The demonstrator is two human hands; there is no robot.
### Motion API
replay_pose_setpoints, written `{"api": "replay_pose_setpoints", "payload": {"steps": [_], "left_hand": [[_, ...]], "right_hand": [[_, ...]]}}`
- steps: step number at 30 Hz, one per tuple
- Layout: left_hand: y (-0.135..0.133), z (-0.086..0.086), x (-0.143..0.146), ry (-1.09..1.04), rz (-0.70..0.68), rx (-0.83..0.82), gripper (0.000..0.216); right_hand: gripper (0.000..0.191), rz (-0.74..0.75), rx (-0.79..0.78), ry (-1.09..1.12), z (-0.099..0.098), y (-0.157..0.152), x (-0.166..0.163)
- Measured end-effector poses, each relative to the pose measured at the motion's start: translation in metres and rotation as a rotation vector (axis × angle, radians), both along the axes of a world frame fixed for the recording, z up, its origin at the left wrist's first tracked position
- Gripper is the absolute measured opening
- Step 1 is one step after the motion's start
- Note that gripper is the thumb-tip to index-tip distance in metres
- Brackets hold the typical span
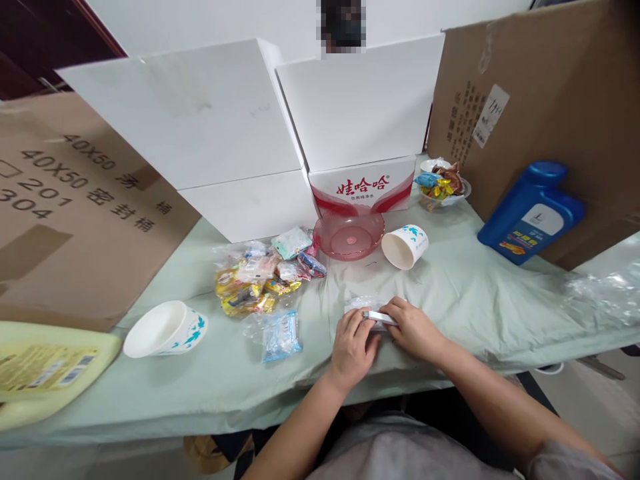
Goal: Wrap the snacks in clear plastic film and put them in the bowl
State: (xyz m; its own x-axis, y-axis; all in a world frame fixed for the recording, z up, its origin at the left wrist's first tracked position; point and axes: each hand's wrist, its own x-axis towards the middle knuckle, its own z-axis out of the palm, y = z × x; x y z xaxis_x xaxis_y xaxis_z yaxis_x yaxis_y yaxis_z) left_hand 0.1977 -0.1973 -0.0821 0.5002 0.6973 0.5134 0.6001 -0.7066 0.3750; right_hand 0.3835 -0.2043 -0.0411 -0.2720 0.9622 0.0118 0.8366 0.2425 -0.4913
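Observation:
My left hand (354, 347) is closed on a clear plastic bag (361, 303) at the front middle of the cloth, its fingers curled over the bag's near part. Beside it, my right hand (414, 330) grips a slim white-and-silver tool (379, 317), whose kind I cannot make out. The tool's tip points left and reaches my left fingers, above the bag. Both hands hide much of the bag. Left of them lies a blue-and-clear packet (281, 335), with a pile of wrapped snacks (260, 273) behind it.
A pink transparent plate (350, 237) and a tipped paper cup (406, 245) are behind my hands. A paper bowl (167, 329) and a yellow bottle (45, 373) lie left. Right stand a blue bottle (533, 213) and a snack-filled bowl (443, 187). White boxes (360, 107) and cartons (540, 120) enclose the table.

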Motion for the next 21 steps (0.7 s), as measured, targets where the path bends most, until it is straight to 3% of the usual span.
{"api": "replay_pose_setpoints", "payload": {"steps": [3, 6, 9, 13, 16, 19, 21], "left_hand": [[0.001, 0.0, -0.002, -0.054, -0.037, -0.024, 0.019], [0.001, -0.001, -0.005, -0.151, 0.011, -0.043, 0.02], [0.002, -0.007, -0.007, -0.204, 0.117, -0.06, 0.035], [0.004, -0.015, -0.008, -0.196, 0.189, -0.12, 0.055], [0.005, -0.016, -0.008, -0.231, 0.193, -0.185, 0.045], [0.007, -0.014, -0.012, -0.37, 0.211, -0.249, 0.024], [0.011, -0.012, -0.02, -0.519, 0.3, -0.319, 0.017]], "right_hand": [[0.031, -0.001, -0.013, -0.09, 0.005, -0.003, 0.006], [0.031, 0.015, -0.026, -0.227, 0.017, -0.004, 0.016], [0.031, 0.028, -0.036, -0.302, 0.026, -0.005, 0.034], [0.029, -0.096, -0.069, -0.39, 0.023, -0.007, 0.072], [0.023, -0.202, -0.059, -0.468, 0.012, -0.01, 0.094], [0.03, -0.309, 0.059, -0.467, 0.004, -0.012, 0.099], [0.031, -0.324, 0.149, -0.384, 0.005, -0.013, 0.094]]}}
